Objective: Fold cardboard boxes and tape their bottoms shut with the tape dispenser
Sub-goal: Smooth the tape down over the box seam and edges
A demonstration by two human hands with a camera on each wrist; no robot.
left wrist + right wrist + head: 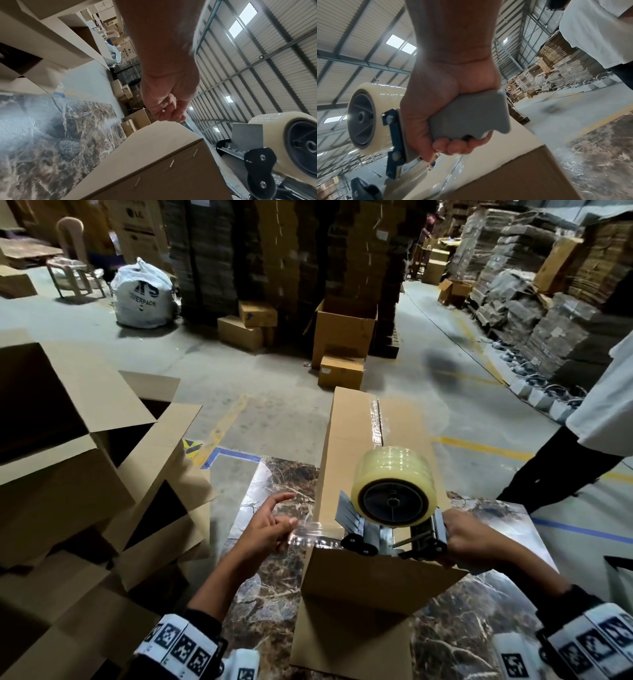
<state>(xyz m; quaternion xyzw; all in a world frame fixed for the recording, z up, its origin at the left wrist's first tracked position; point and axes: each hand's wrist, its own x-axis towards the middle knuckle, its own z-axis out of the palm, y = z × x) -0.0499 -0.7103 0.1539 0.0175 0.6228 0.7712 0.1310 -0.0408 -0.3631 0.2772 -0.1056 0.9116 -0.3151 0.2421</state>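
A long cardboard box (352, 446) lies on the marble-patterned table (270, 594), closed flaps facing up. Clear tape runs along the seam at its far end. My right hand (466, 539) grips the grey handle (467, 115) of the tape dispenser (394, 501), which rests on the box's near end. The dispenser carries a thick clear roll (363, 121). A loose strip of tape (317, 534) stretches left from the dispenser. My left hand (287, 525) pinches the strip's end just left of the box, index finger raised. In the left wrist view my left hand's curled fingers (171, 112) hover above the box corner (154, 155).
Several open, folded boxes (85, 457) are piled close on my left. A person in a white shirt and dark trousers (582, 440) stands at the right by the table. Boxes (342, 337) and tall cardboard stacks stand on the floor beyond.
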